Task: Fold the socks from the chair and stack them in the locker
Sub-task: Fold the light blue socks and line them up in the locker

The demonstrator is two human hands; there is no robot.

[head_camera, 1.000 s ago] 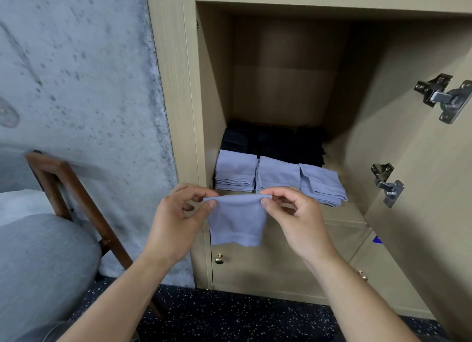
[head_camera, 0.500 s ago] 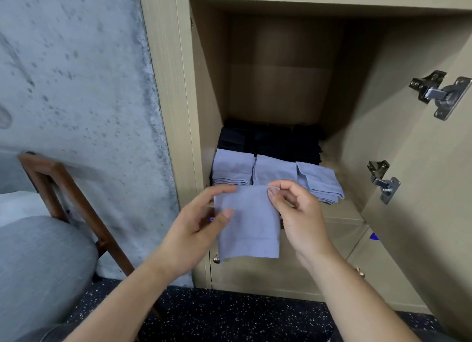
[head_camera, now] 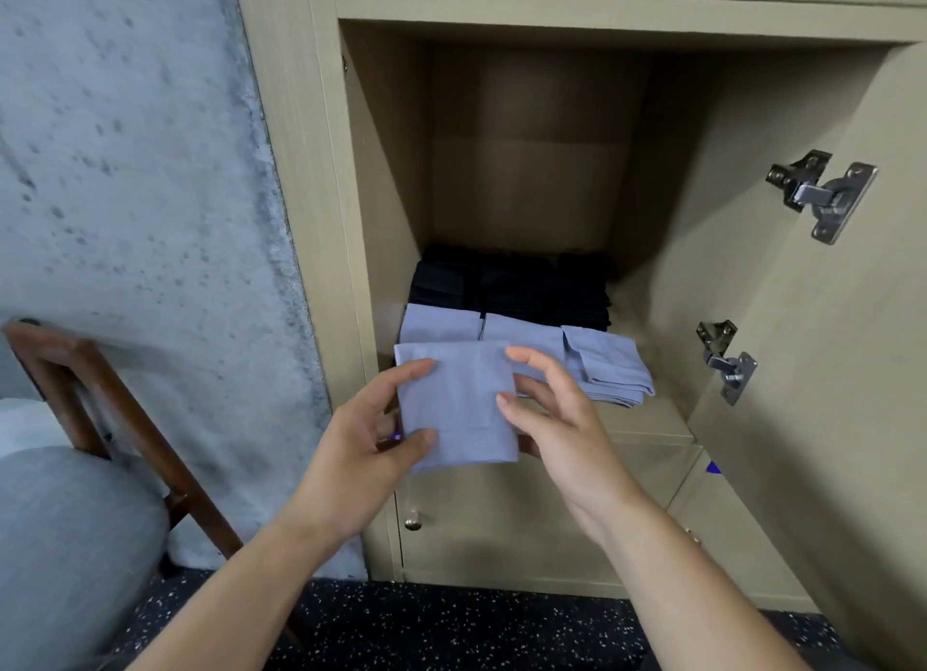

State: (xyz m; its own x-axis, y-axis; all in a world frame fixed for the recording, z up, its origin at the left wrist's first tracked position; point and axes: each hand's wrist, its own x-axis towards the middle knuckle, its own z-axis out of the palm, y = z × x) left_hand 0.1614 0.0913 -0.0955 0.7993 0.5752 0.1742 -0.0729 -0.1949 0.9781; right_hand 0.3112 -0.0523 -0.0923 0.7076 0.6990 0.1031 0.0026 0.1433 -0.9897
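Just before the locker (head_camera: 321,219) mouth, left hand (head_camera: 361,450) and right hand (head_camera: 557,419) pinch the folded blue sock (head_camera: 456,404) by its side edges; open room above the stacked socks (head_camera: 526,339).

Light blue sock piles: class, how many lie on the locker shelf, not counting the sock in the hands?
3: left pile, partly behind the held sock; middle pile; right pile. All sit before the black socks, which may hide more.
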